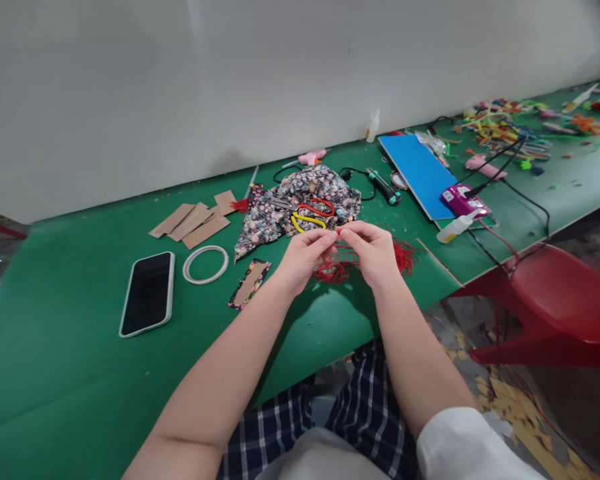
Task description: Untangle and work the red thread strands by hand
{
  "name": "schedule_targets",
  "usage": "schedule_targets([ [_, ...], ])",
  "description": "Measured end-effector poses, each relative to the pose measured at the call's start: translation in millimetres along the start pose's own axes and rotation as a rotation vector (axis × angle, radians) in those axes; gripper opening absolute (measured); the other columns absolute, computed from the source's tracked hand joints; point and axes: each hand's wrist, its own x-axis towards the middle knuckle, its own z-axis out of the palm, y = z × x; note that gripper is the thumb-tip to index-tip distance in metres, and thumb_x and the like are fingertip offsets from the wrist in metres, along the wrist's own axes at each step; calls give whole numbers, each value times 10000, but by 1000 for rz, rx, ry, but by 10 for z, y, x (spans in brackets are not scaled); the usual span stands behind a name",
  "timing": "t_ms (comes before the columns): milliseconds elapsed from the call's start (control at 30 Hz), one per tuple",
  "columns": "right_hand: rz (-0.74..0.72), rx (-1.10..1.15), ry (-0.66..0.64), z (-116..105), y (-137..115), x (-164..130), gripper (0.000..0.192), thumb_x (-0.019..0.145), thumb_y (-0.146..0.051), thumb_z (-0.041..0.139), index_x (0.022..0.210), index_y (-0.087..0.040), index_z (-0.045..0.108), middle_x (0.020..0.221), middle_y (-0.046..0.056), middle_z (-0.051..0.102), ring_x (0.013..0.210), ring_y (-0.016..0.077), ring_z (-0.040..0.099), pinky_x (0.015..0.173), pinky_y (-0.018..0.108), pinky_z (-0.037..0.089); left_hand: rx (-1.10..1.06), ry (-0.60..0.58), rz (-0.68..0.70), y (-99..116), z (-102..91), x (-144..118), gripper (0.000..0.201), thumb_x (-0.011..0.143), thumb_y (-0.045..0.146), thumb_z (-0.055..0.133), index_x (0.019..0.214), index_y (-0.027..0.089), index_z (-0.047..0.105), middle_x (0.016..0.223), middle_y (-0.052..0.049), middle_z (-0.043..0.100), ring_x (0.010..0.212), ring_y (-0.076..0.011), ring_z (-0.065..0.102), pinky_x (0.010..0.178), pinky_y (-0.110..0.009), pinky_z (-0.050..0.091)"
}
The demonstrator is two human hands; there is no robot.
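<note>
Both hands meet over the table, fingertips pinched close together. My left hand is closed on red string, and my right hand pinches the same string beside it. A loose tangle of red string lies beneath and to the right of the hands. Just beyond them, scissors with one red and one yellow handle rest on crumpled floral fabric. Left of my left wrist is a cardboard strip edged with floral fabric.
Further left lie a phone, a roll of tape and cardboard pieces. A utility knife, blue board, purple power strip and glue bottle sit to the right. A red stool stands by the table edge.
</note>
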Motion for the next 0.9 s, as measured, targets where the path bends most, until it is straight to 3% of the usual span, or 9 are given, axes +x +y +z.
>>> schedule_targets([
  [667,195,142,-151,-61,-22,2,77,654,-275,734,712,-229,711,678,-27,677,634,93,601,704,271,502,30,-119,-69,61,-19,-25,155,677,293,646,626,149,624,519,45,505,490,-55,448,522,-190,351],
  [900,272,159,-208,-91,-20,-5,108,625,-281,755,687,-212,701,657,-22,668,631,104,599,671,271,488,11,-191,-107,70,-69,-24,160,645,290,677,625,140,629,588,28,561,518,-50,462,522,-181,351],
])
